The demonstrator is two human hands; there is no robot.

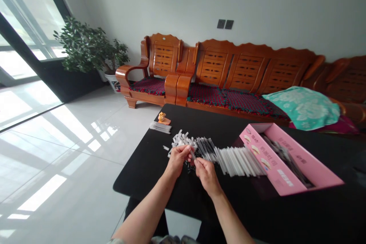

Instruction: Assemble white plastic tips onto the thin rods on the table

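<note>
My left hand (178,159) and my right hand (206,173) meet over the black table (200,198), fingers pinched together on a thin pen-like stick (192,155) held between them. Just beyond my hands lies a heap of small white caps (180,140). To its right spreads a row of dark refills (206,147) and a wide row of white tubes (240,160). A few small dark bits lie under my hands.
An open pink box (288,177) with dark sticks inside lies at the right. A small bundle of white tubes (160,127) and an orange figurine (162,117) sit near the table's far left corner. Wooden sofas (228,72), a teal cloth (305,106) and a potted plant (88,47) stand behind.
</note>
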